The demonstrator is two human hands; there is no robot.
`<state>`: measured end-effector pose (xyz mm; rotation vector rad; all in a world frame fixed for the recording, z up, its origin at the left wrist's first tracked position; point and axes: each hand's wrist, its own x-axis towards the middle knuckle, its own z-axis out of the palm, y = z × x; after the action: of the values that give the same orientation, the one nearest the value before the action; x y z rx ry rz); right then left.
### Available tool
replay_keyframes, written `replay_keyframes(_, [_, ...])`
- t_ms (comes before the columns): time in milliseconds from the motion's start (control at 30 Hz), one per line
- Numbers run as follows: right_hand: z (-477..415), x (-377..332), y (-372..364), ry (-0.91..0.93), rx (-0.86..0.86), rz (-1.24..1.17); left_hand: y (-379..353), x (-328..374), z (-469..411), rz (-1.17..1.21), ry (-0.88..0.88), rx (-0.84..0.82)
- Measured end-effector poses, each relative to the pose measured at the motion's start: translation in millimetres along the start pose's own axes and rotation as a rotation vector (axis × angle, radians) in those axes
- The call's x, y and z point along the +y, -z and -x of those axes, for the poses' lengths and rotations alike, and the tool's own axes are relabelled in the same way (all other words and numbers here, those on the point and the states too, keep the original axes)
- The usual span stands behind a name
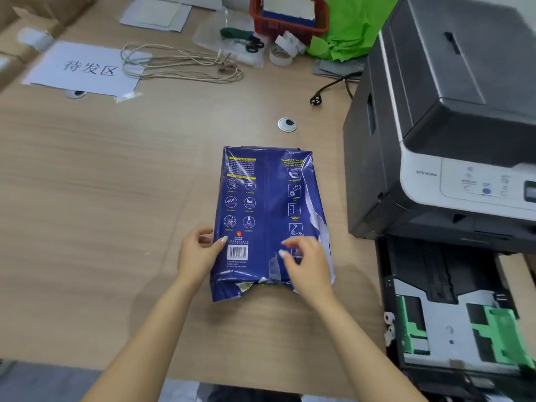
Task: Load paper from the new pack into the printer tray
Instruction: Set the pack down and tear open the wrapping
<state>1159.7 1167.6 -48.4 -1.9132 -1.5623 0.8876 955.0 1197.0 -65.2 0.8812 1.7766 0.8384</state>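
Lower centre of frame: two bare forearms reaching up from the bottom edge toward the paper pack (pixel 268 219). Left hand (pixel 198 253) set against the pack's lower left edge, thumb laid on the wrapper near the barcode, fingers loosely curled and gripping nothing; placed so, probably, to brace the pack against sliding. Right hand (pixel 306 264) hovering over the lower right corner, fingers spread and slightly bent, blurred by motion, so contact with the wrapper cannot be confirmed. Wrapper already torn along the right edge and ragged at the near end, white paper showing through both tears; sheets not yet withdrawn.

Lower right of frame: printer tray (pixel 452 323) pulled out and open, green guides visible, no paper seen inside. Positioned just beside the pack, keeping the transfer path short.

Centre: pack lying flat on the wooden table (pixel 116 175), printed back face up, long axis running away from the camera.

Right of frame: printer (pixel 441 126) standing at the table's edge above the tray, control panel facing the camera.

Upper frame: cable grommet (pixel 287 124), loose power plug (pixel 316 100), coiled cord (pixel 179 63), printed paper sign (pixel 84 68), scissors (pixel 252 43), red basket (pixel 288 17), green bag (pixel 352 27). All well apart from the work area.
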Motion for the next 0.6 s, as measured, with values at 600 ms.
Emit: replay_keyframes(600, [7,-9,-13,-0.060,-0.109,0.232,9,-15,45,-0.077,-0.015,-0.031])
